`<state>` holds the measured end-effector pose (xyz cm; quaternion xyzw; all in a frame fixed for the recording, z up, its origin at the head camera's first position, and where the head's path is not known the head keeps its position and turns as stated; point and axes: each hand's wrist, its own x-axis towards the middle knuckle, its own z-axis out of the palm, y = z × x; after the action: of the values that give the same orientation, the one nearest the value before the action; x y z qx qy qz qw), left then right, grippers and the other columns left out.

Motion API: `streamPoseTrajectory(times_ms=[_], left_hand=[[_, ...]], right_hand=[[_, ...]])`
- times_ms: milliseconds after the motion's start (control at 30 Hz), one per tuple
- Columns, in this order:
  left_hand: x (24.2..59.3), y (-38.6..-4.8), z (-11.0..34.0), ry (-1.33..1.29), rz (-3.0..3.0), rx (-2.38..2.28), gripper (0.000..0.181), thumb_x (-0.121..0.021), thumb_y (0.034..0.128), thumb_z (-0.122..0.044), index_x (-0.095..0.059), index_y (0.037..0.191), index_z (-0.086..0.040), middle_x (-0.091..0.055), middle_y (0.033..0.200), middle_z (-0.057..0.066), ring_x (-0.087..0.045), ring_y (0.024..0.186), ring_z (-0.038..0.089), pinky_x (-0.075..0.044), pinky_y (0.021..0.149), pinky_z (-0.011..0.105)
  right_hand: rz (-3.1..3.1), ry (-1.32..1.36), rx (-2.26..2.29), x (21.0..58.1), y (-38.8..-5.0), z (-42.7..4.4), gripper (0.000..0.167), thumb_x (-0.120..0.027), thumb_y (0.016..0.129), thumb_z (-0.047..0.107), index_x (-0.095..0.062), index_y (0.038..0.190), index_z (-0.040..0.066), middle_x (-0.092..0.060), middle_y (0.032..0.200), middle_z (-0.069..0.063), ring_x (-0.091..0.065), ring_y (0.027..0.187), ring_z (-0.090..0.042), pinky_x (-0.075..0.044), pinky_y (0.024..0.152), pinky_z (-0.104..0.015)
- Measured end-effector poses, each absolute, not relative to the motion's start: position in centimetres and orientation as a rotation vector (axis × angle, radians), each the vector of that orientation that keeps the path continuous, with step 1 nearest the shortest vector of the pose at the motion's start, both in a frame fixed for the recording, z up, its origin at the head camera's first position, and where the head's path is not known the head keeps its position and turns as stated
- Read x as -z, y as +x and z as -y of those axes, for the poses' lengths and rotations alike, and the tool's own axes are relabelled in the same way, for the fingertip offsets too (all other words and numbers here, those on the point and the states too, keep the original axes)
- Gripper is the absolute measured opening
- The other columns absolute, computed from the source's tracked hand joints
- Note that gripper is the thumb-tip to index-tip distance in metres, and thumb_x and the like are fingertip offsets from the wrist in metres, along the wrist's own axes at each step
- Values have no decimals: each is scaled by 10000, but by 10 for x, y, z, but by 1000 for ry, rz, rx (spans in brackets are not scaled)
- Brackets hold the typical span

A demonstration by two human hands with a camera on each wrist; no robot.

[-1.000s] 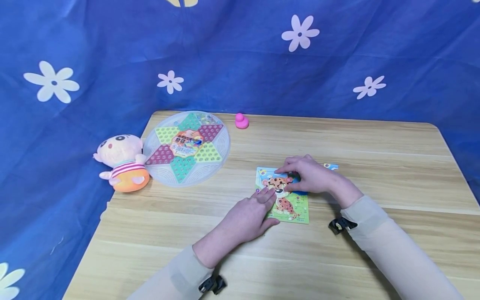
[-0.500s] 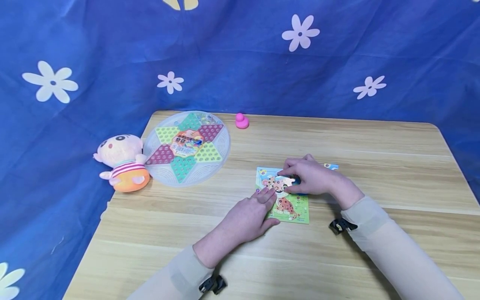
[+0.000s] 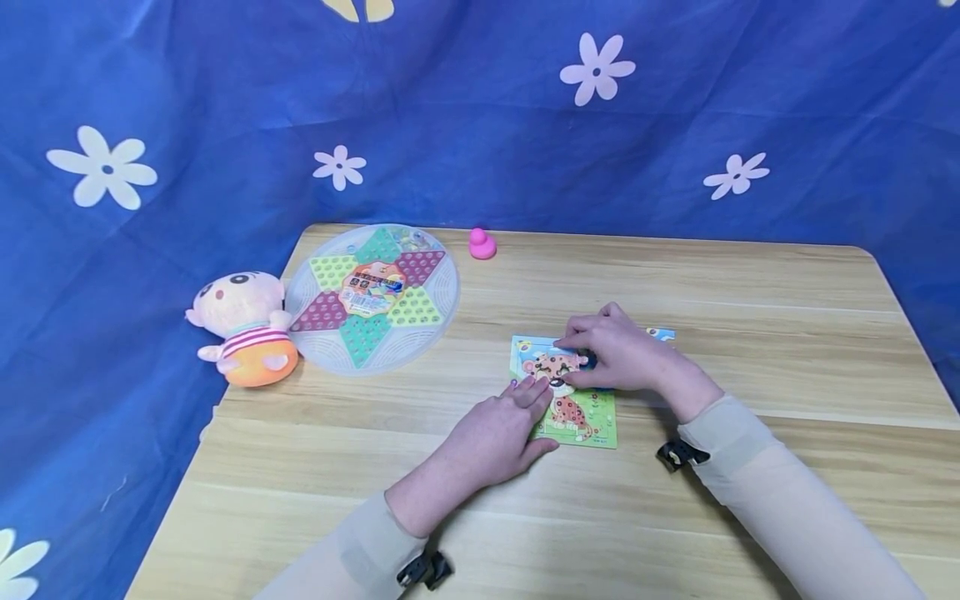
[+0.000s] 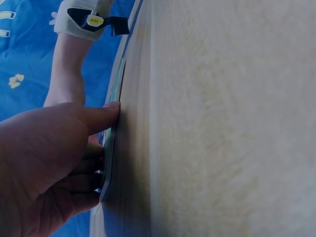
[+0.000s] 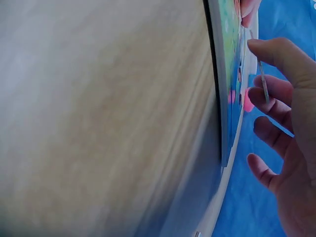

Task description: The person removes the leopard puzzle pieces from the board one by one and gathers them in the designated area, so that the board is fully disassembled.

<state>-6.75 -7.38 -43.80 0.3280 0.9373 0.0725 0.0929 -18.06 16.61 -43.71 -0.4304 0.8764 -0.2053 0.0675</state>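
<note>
A flat picture puzzle with a spotted animal on green and blue lies on the table. My left hand rests its fingers on the puzzle's left part, thumb at the lower edge; the left wrist view shows that hand along the board's edge. Over the upper right part, my right hand pinches a thin puzzle piece between thumb and fingers. In the right wrist view this hand holds the piece tilted just off the board, other fingers loosely bent. Part of the picture is hidden by both hands.
Another small blue piece lies just beyond the right hand. Farther back are a pink toy duck and a round star-patterned game board. A plush toy lies at the table's left edge, before a blue flowered cloth.
The piece in my right hand has changed tilt, showing bright glare half a second ago and spotted print now. My right hand has shifted slightly; my left hand stays in place.
</note>
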Motion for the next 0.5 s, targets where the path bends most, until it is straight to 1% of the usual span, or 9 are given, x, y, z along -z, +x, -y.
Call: streamPoseTrajectory(times_ms=[100,267,333,500], left_hand=[[438,-67,74,976,-2781,-222,762,-588,1047,-572,-497,1564,-20,-455,1614,139,-391,1517,280,-388,1197,433],[439,-67,74,983,-2783,-222,760,-586,1046,-574,-498,1563,-23,-445,1619,134,-399,1511,292,-406,1184,446],[438,-67,74,988,-2783,-215,760,-582,1047,-575,-499,1561,-22,-440,1620,137,-403,1508,298,-405,1184,449],[439,-69,73,1010,-2783,-201,757,-586,1047,-571,-511,1550,-9,-456,1609,149,-417,1501,304,-375,1205,434]], right_hand=[[-2662,-1299,651,435,-181,-168,511,-861,879,392,-781,1270,73,-666,1072,52,-577,814,-88,-359,881,-395],[-2677,-1294,702,431,-181,-173,494,-870,873,394,-787,1257,94,-681,1085,54,-626,932,-124,-380,905,-404],[-2685,-1295,717,429,-181,-176,490,-873,870,397,-790,1250,100,-680,1078,62,-625,952,-126,-378,898,-399],[-2713,-1318,739,424,-181,-183,491,-880,858,403,-798,1234,99,-670,1033,67,-596,932,-124,-377,878,-397]])
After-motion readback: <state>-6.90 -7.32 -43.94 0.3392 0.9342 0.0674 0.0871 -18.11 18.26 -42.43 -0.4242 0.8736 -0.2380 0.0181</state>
